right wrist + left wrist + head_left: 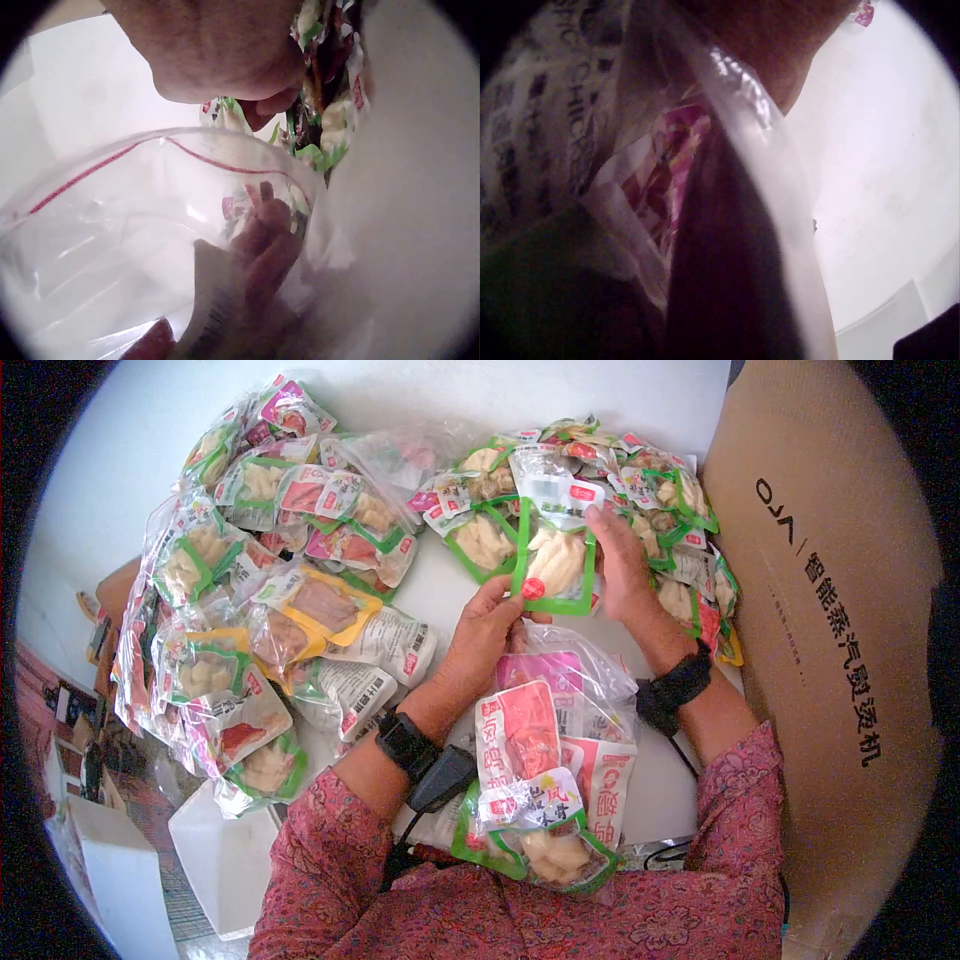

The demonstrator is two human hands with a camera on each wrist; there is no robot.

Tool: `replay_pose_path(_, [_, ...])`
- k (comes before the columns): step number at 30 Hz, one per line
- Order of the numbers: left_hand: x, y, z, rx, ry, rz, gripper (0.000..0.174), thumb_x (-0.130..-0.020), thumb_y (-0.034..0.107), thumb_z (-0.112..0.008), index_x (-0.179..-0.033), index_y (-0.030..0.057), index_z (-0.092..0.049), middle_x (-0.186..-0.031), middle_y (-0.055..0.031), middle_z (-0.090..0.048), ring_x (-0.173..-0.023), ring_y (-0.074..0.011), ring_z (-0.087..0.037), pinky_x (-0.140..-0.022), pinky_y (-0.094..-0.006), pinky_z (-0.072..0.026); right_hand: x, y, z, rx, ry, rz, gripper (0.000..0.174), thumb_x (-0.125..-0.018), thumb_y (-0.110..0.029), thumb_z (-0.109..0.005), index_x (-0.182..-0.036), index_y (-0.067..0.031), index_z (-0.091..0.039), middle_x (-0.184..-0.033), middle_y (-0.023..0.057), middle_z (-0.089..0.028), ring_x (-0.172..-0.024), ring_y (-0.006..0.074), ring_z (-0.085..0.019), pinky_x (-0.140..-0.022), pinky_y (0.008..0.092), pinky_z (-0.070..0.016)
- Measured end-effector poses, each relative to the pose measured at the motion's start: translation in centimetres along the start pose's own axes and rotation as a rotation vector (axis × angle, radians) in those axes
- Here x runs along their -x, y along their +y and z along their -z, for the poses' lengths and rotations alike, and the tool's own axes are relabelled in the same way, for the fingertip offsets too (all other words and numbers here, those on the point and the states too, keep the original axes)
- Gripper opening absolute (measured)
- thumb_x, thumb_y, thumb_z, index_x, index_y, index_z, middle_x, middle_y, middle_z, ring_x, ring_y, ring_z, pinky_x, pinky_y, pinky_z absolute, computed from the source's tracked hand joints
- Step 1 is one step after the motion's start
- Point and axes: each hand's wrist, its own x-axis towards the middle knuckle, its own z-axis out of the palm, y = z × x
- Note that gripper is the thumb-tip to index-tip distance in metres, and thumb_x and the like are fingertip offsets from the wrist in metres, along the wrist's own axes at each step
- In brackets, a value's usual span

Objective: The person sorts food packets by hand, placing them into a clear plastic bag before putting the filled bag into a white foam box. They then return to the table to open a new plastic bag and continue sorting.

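Upright before me in the head view is a green-edged food pouch (555,560) with pale pieces, like chicken feet, showing through its window. My left hand (485,628) pinches its lower left corner. Along its right edge, my right hand (625,565) grips it with the thumb toward the front. Below the left hand lies a clear plastic bag (610,670) holding several pouches, among them a red-and-white pouch (520,735). In the right wrist view the clear bag's red-lined mouth (90,176) stands below my right hand (225,52).
A big pile of bagged pouches (260,620) covers the left of the white table (440,565). Another heap of pouches (680,510) lies at the back right. A tall cardboard box (840,660) borders the right side. A white container (225,855) is at lower left.
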Motion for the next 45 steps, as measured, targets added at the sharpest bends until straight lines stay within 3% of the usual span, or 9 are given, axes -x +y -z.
replay_pose_path(5, [0.2,-0.1,0.3,-0.101,-0.021,0.004,0.017,-0.086,0.021,-0.049,-0.095,0.0061,-0.054,-0.066,0.0029,-0.052,-0.046,-0.0031,-0.04,-0.041,-0.0166,-0.0318,-0.5,-2.1,0.2,0.003,-0.046,0.085,0.022,-0.08,-0.017,-0.054,-0.096,-0.0006,-0.057,-0.088,0.0047,-0.059,-0.078,0.0111,-0.054,-0.072,0.0253,-0.0432])
replay_pose_path(8, [0.5,0.5,0.6,-0.489,-0.087,-0.277,0.012,-0.084,0.019,-0.054,-0.085,0.0072,-0.055,-0.064,0.0046,-0.047,-0.05,-0.0037,-0.041,-0.043,-0.0171,-0.0319,-1.4,-2.4,0.9,0.004,-0.015,0.133,0.021,-0.079,-0.013,-0.053,-0.096,-0.0005,-0.056,-0.087,0.0055,-0.059,-0.077,0.0111,-0.055,-0.071,0.0257,-0.0441])
replay_pose_path(22, [1.1,3.7,0.2,-0.894,0.036,-0.837,0.013,-0.071,0.011,-0.066,-0.076,0.0047,-0.056,-0.067,-0.0071,-0.054,-0.059,-0.0215,-0.052,-0.053,-0.0288,-0.0428,0.3,-3.9,-0.9,0.014,-0.315,0.064,0.029,-0.072,-0.008,-0.049,-0.1,-0.0013,-0.052,-0.083,0.0054,-0.057,-0.075,0.012,-0.054,-0.067,0.0242,-0.0439])
replay_pose_path(28, [1.1,3.3,0.3,-0.9,0.036,-0.718,0.01,-0.077,0.009,-0.062,-0.079,0.0004,-0.057,-0.071,-0.0049,-0.056,-0.066,-0.0124,-0.052,-0.059,-0.0239,-0.0412,2.2,-5.6,-1.2,0.217,-0.749,-0.295,0.032,-0.075,-0.009,-0.047,-0.107,-0.0084,-0.047,-0.069,-0.0074,-0.049,-0.05,0.0006,-0.037,-0.045,0.0159,-0.0291])
replay_pose_path(32, [1.2,3.5,0.1,-0.943,0.042,-0.731,0.01,-0.078,0.009,-0.061,-0.08,0.0008,-0.058,-0.072,-0.0048,-0.056,-0.066,-0.0119,-0.052,-0.059,-0.0241,-0.0412,1.2,-4.6,0.1,0.221,-0.864,-0.303,0.031,-0.077,-0.017,-0.051,-0.105,-0.0047,-0.05,-0.08,-0.0008,-0.051,-0.067,0.0054,-0.049,-0.053,0.0205,-0.0395])
replay_pose_path(34, [0.7,3.3,0.3,-0.984,0.055,-0.884,0.01,-0.073,0.013,-0.064,-0.078,0.0066,-0.058,-0.07,-0.0069,-0.058,-0.062,-0.0224,-0.057,-0.055,-0.0292,-0.0446,1.3,-3.8,-0.3,0.292,-0.976,-0.189,0.031,-0.079,-0.021,-0.054,-0.105,-0.0043,-0.05,-0.081,-0.0007,-0.052,-0.068,0.0048,-0.049,-0.054,0.0206,-0.0408])
replay_pose_path(38, [0.1,2.8,1.3,-0.81,0.051,-0.742,0.01,-0.074,0.014,-0.063,-0.078,0.0061,-0.058,-0.069,-0.0074,-0.058,-0.061,-0.0218,-0.057,-0.055,-0.0288,-0.0441,3.5,-5.6,-1.3,0.209,-1.037,0.009,0.034,-0.079,-0.024,-0.06,-0.106,-0.0045,-0.051,-0.082,-0.0019,-0.053,-0.069,0.0046,-0.048,-0.055,0.02,-0.0409])
replay_pose_path(40, [0.2,3.1,1.3,-0.868,0.075,-0.684,0.011,-0.076,0.015,-0.062,-0.079,0.0053,-0.058,-0.067,-0.0084,-0.057,-0.06,-0.0214,-0.056,-0.055,-0.0287,-0.0435,3.2,-6.7,-1.3,0.414,-1.021,-0.275,0.034,-0.077,-0.019,-0.063,-0.105,-0.0037,-0.054,-0.096,0.0026,-0.057,-0.085,0.0091,-0.051,-0.07,0.0236,-0.0427])
replay_pose_path(45, [0.5,2.8,0.8,-0.899,0.068,-0.608,0.011,-0.082,0.01,-0.057,-0.076,0.0013,-0.055,-0.063,0.0021,-0.049,-0.057,-0.0044,-0.043,-0.05,-0.0204,-0.0361,1.7,-4.9,0.9,0.349,-1.362,-0.419,0.025,-0.076,-0.022,-0.064,-0.091,-0.0025,-0.061,-0.082,0.0007,-0.06,-0.071,0.008,-0.052,-0.063,0.0236,-0.0425])
